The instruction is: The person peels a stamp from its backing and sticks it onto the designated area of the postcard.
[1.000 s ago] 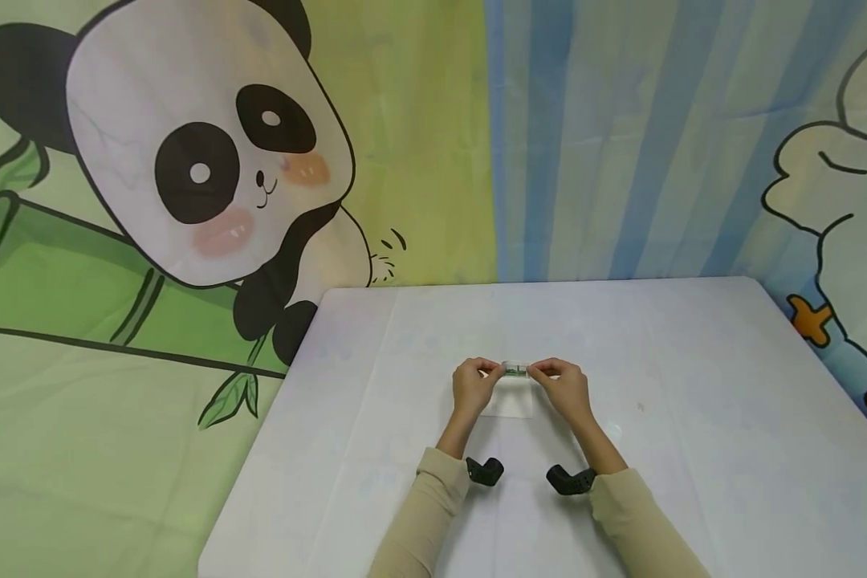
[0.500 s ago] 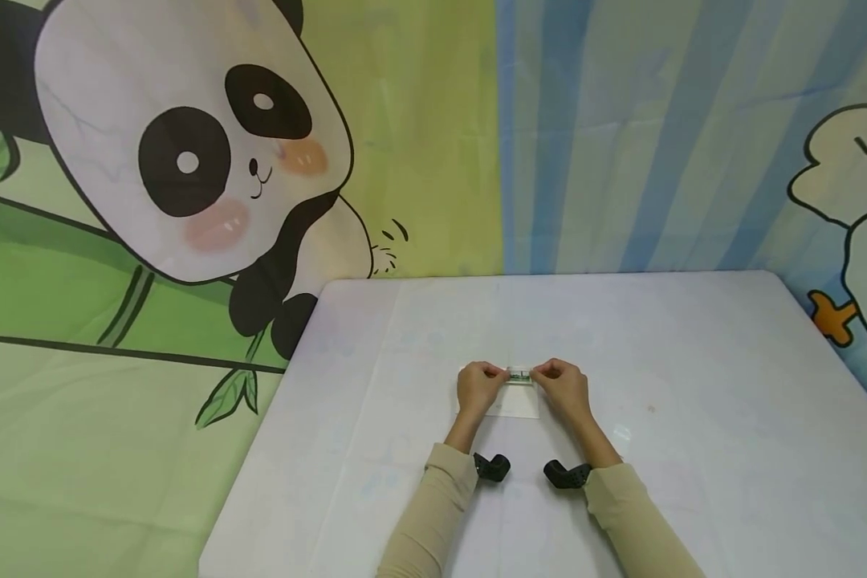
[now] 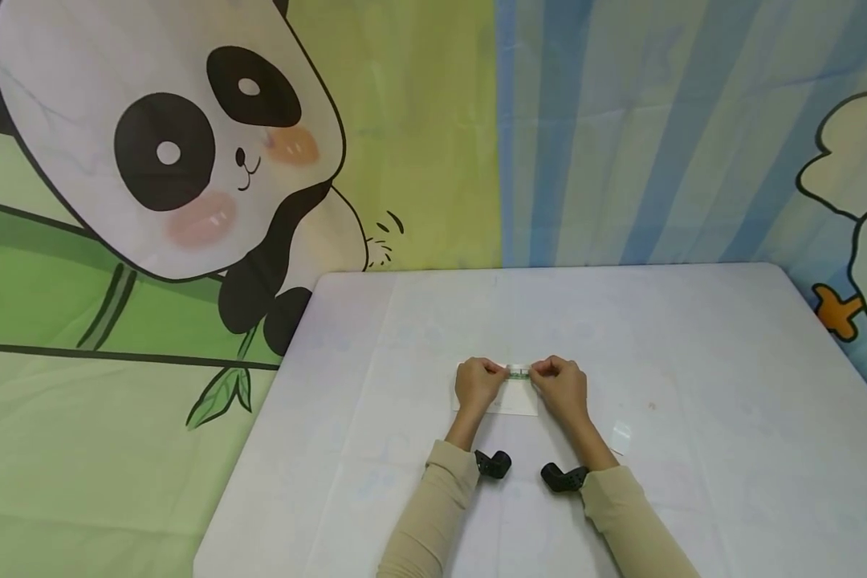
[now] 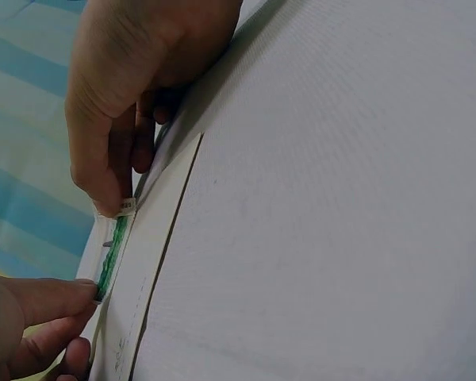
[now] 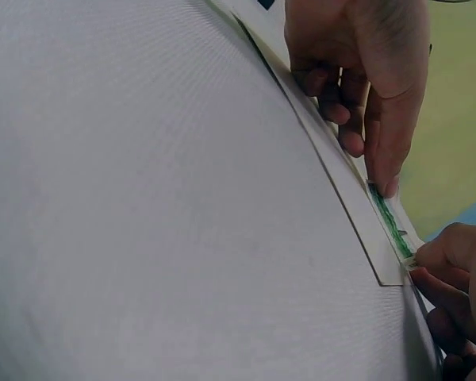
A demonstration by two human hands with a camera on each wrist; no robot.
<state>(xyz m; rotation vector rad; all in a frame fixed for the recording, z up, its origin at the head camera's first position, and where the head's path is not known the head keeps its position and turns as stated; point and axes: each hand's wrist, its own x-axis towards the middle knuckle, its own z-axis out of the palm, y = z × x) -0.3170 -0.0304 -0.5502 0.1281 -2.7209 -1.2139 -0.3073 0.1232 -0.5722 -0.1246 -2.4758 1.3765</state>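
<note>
A small, narrow whitish strip (image 3: 519, 372) with a green band along it is stretched between the two hands. The left hand (image 3: 479, 385) pinches its left end between thumb and finger. At the other end, the right hand (image 3: 562, 388) pinches it in the same way. Beneath and in front of the strip lies a flat white card (image 3: 513, 400) with faint marks near its lower edge. The left wrist view shows the green band (image 4: 112, 255) lying along the far edge of the card (image 4: 155, 238). Whether the strip touches the card, I cannot tell.
A shiny clear rectangular piece (image 3: 621, 437) lies on the white table (image 3: 694, 353), right of the right forearm. Black wrist cameras, one on the left wrist (image 3: 494, 465) and one on the right (image 3: 563, 478), stick out inward. A printed panda cloth (image 3: 405, 160) hangs behind.
Both hands have brought the strip slightly down toward the card, keeping hold of its two ends. The head view has shifted a little. In the last half second the hands have hardly moved.
</note>
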